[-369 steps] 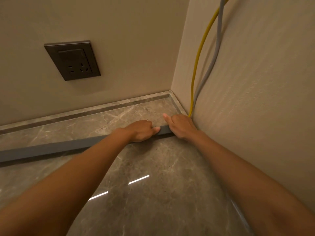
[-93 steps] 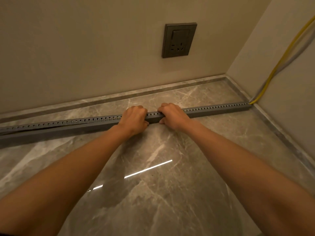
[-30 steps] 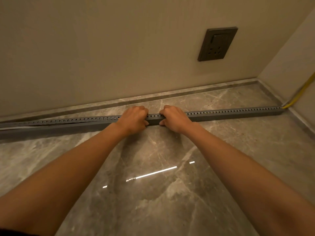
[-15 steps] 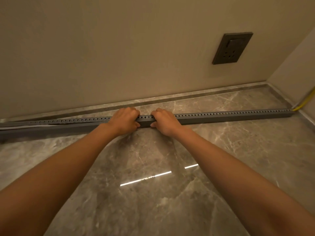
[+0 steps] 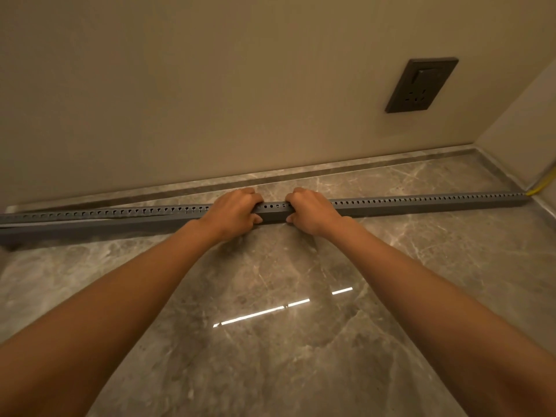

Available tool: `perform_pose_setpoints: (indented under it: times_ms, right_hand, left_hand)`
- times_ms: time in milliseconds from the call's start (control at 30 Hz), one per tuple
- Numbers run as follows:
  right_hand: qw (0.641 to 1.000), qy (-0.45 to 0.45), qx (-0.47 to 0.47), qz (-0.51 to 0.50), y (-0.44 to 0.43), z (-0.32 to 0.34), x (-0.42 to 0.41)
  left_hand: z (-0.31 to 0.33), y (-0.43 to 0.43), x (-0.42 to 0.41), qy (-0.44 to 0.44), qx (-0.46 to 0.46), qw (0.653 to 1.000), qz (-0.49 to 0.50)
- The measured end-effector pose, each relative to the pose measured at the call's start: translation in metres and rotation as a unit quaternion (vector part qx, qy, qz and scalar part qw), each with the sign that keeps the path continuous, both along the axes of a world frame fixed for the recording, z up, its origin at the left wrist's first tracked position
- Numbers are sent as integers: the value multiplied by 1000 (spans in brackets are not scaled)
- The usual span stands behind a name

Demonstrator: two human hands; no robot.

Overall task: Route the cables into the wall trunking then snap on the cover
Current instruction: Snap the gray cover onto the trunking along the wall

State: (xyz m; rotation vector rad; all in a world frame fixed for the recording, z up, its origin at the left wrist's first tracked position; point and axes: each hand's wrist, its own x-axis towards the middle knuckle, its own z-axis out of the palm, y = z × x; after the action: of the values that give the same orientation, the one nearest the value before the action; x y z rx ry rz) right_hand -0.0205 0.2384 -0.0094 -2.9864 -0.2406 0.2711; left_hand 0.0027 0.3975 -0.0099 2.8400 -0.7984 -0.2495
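Since half a second ago: grip unchanged, view swung slightly left, socket (image 5: pixel 421 85) now nearer right edge. Left hand (image 5: pixel 233 212) and right hand (image 5: pixel 310 209) clamped side by side on grey slotted trunking (image 5: pixel 421 204), lying on marble floor (image 5: pixel 270 341) near beige wall (image 5: pixel 210 85). Yellow cable (image 5: pixel 543 185) at right end, in the corner.

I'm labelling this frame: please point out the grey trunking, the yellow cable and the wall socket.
grey trunking (image 5: pixel 421 206): head view, its near side face, right stretch.
yellow cable (image 5: pixel 543 185): head view, the bit near the right wall.
wall socket (image 5: pixel 421 85): head view, middle of the dark plate.
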Motion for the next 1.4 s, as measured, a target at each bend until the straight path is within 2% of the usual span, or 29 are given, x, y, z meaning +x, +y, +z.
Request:
perform_pose_setpoints:
  times_ms: [300, 500, 733, 933, 1100, 1233, 1400]
  right_hand:
    - [998, 3, 64, 21, 54, -1, 4]
    - [999, -11, 48, 21, 72, -5, 5]
    - [998, -25, 55, 10, 74, -4, 1]
    - [998, 8, 55, 19, 71, 1, 8]
    - [998, -7, 33, 48, 81, -5, 7]
    - [996, -20, 70, 50, 89, -6, 9]
    - [995, -29, 51, 83, 92, -6, 12]
  left_hand:
    - [7, 52, 4, 2, 50, 998, 41]
    - [3, 51, -1, -34, 93, 995, 10]
    - [1, 52, -4, -58, 78, 995, -3]
    - [7, 57, 1, 1, 15, 998, 59]
    - [9, 77, -1, 24, 71, 994, 75]
    - [10, 88, 0, 7, 93, 992, 85]
    - [5, 83, -4, -29, 98, 991, 88]
